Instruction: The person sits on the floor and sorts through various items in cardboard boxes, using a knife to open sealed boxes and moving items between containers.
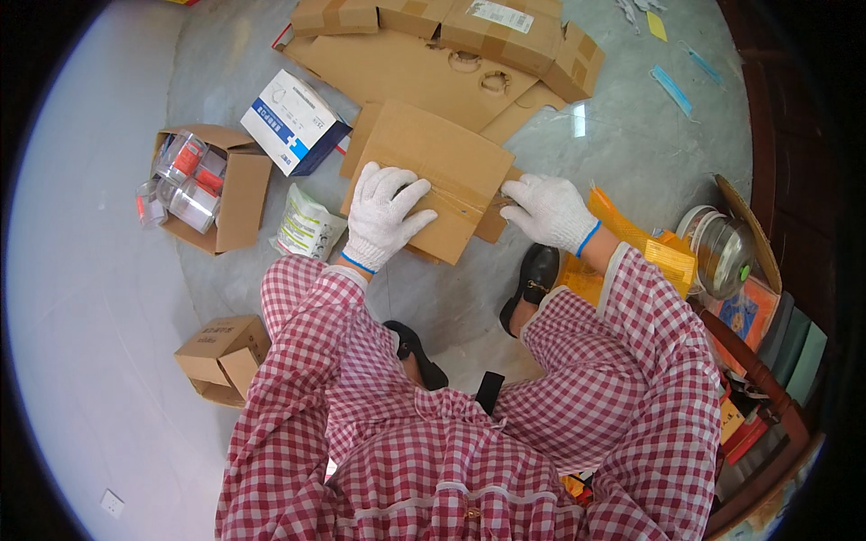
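Both my hands wear white knitted gloves with blue cuffs. A brown cardboard box, with tape along its top face and flaps sticking out at its sides, is on the floor before me. My left hand rests palm down on the box's near left part, its fingers spread. At the right side, my right hand has its thumb and fingertips closed on a cardboard flap. The undersides of the box and of the fingers are hidden.
Flattened cardboard lies beyond. At left are a carton of clear plastic jars, a white-and-blue box, a white-green packet and a small carton. At right are yellow packaging and glass lids.
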Tool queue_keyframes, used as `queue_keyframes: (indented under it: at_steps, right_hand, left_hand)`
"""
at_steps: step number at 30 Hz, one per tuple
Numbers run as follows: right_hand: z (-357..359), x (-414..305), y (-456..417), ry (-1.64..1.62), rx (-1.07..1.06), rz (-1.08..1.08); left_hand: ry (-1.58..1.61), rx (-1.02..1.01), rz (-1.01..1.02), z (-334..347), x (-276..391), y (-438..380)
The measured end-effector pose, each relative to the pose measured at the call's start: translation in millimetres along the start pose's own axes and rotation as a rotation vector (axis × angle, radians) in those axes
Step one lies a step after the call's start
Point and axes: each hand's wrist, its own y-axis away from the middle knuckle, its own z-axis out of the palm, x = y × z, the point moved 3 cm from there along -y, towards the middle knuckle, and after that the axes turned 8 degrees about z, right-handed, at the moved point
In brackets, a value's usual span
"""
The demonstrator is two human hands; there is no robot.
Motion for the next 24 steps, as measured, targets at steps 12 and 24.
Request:
queue_keyframes:
  at_steps: [12,24]
  right_hand:
    - [12,3,-9,0.037,0.008,-0.059]
    - [-11,-9,-13,0.095,-0.093,-0.156]
  left_hand:
    - [0.010,0.002,-0.021,-2,1,-2]
    - [0.075,0.031,-0.019,-8,-3,-1]
